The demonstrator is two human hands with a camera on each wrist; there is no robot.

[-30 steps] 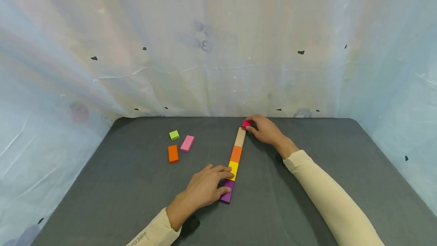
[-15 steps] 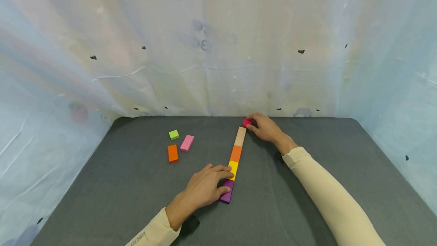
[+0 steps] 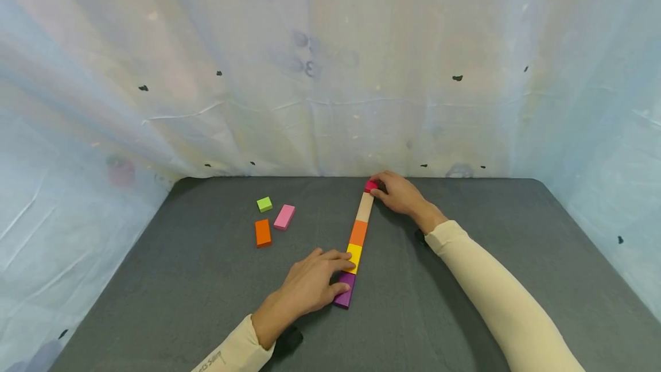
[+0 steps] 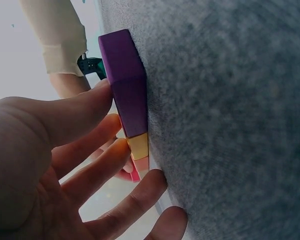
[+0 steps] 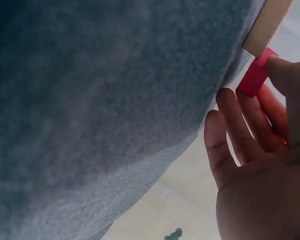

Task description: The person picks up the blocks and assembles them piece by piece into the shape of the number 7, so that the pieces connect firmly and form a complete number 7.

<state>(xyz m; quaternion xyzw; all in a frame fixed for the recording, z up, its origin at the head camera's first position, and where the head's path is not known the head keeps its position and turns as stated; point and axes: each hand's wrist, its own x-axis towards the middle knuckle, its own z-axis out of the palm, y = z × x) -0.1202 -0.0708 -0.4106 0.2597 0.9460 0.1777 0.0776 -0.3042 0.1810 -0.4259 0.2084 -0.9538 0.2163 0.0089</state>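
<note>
A row of blocks runs away from me over the dark table: a purple block (image 3: 345, 291), a yellow block (image 3: 353, 254), an orange block (image 3: 358, 233) and a plain wooden block (image 3: 364, 206). At its far end, my right hand (image 3: 401, 195) pinches a small red block (image 5: 256, 75) between thumb and fingers, right at the wooden block's end. My left hand (image 3: 312, 281) rests at the near end. Its thumb touches the purple block and two fingertips lie on the yellow one, fingers extended. In the left wrist view its lower fingers reach down beside the row to the cloth.
To the left lie a green block (image 3: 264, 204), a pink block (image 3: 284, 217) and a second orange block (image 3: 263, 233), apart from the row. The grey cloth-covered table (image 3: 206, 280) ends at a pale hanging sheet (image 3: 330, 102) behind and at both sides.
The right hand has shifted the red block slightly left, from off to the right into line with the wooden block. The left hand and the other blocks have stayed in place.
</note>
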